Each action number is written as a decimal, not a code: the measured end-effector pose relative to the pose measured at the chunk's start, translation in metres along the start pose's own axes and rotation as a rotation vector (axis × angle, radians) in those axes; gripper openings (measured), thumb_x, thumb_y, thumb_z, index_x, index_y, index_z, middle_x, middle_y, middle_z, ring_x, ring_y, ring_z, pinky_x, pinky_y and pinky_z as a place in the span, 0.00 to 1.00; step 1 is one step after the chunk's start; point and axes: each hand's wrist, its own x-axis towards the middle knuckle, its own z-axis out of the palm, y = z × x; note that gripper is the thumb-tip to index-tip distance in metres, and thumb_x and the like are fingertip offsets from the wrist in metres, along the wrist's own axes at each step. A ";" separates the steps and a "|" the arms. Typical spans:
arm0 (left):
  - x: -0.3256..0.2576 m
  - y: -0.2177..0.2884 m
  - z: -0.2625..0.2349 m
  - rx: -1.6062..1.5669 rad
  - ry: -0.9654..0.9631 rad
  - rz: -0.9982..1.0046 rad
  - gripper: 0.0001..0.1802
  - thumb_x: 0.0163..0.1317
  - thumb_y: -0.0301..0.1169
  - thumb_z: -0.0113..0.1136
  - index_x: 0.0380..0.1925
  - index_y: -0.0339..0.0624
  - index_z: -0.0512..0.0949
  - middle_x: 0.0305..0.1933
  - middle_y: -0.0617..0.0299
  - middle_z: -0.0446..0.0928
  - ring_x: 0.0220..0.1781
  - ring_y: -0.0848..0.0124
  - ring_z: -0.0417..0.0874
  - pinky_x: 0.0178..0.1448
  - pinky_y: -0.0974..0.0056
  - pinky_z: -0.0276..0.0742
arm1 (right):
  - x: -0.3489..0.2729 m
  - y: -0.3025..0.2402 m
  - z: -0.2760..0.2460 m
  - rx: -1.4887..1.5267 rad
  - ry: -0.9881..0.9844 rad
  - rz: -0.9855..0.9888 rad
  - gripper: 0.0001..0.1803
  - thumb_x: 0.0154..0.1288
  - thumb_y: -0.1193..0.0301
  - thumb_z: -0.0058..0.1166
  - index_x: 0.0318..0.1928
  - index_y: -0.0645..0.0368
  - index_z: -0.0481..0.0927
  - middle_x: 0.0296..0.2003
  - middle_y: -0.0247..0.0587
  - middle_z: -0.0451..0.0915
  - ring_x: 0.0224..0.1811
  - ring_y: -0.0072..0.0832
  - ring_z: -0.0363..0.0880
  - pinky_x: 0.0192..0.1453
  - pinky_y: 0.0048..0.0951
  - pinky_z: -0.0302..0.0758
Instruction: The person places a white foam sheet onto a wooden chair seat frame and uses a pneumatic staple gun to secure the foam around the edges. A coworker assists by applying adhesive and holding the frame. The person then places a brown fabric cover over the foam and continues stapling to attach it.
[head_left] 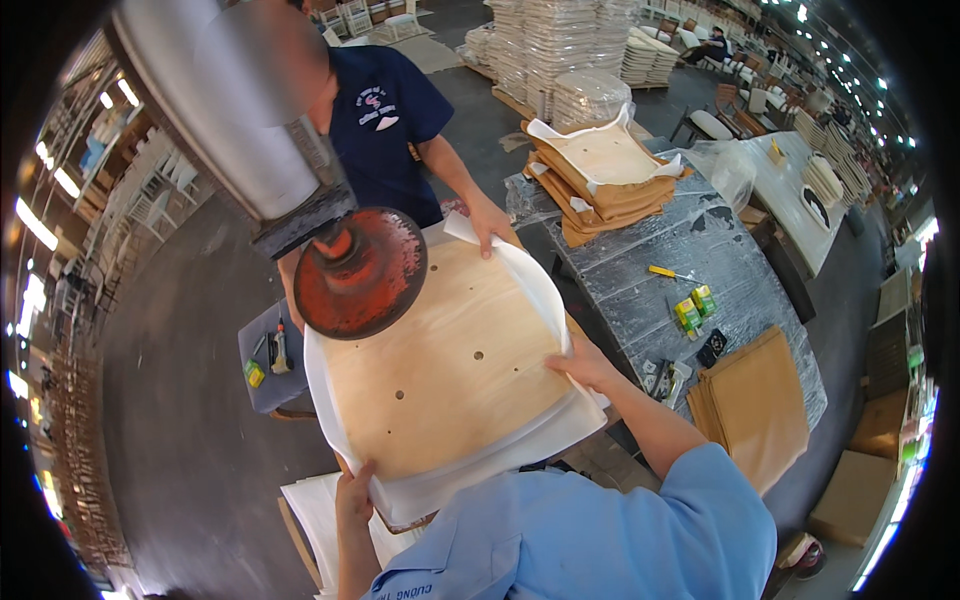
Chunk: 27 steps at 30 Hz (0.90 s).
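A pale plywood seat panel [445,380] with several small holes lies face up before me, white padded fabric [530,435] folded around its edges. My left hand [357,492] is closed on the near left edge, thumb against the fabric. At the right edge my right hand [585,362] grips the fabric and panel side. Over the panel's far left part hangs a round, worn red press plate [362,275] beneath a grey metal column [225,110]; whether it touches the wood, I cannot tell. Opposite me, a co-worker's hand [490,222] rests on the far right edge.
To the right, a plastic-covered table [640,290] bears stacked brown-wrapped panels [600,190], a yellow screwdriver [672,273], small green-yellow boxes [690,315] and brown sheets [755,400]. A stool [275,375] with a staple gun [281,350] stands left. White sheets [335,515] lie near my left forearm.
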 end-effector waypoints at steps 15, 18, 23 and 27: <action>0.014 0.030 -0.004 1.320 0.118 0.077 0.41 0.59 0.65 0.71 0.58 0.40 0.87 0.63 0.35 0.81 0.67 0.44 0.82 0.67 0.49 0.79 | -0.006 -0.032 -0.003 -0.563 0.048 0.036 0.35 0.60 0.57 0.74 0.66 0.55 0.82 0.56 0.56 0.88 0.61 0.54 0.86 0.68 0.48 0.79; 0.013 0.017 -0.024 1.264 0.149 0.080 0.45 0.54 0.67 0.74 0.56 0.38 0.88 0.68 0.33 0.72 0.72 0.43 0.73 0.71 0.49 0.75 | -0.004 -0.041 0.004 -0.654 0.032 0.022 0.38 0.57 0.55 0.76 0.66 0.54 0.82 0.56 0.58 0.87 0.61 0.55 0.85 0.67 0.50 0.79; 0.002 0.034 -0.020 1.086 0.066 0.074 0.39 0.57 0.63 0.74 0.45 0.33 0.90 0.57 0.43 0.79 0.68 0.50 0.75 0.68 0.51 0.75 | -0.001 -0.038 -0.004 -0.910 0.120 -0.047 0.40 0.54 0.53 0.78 0.66 0.54 0.83 0.56 0.64 0.85 0.66 0.60 0.79 0.69 0.52 0.77; -0.017 0.024 0.010 1.110 0.247 0.147 0.33 0.65 0.56 0.71 0.43 0.29 0.88 0.56 0.42 0.75 0.62 0.46 0.79 0.65 0.48 0.78 | 0.007 -0.021 -0.012 -0.734 0.095 0.005 0.37 0.53 0.52 0.78 0.62 0.54 0.86 0.55 0.63 0.85 0.66 0.60 0.76 0.70 0.50 0.75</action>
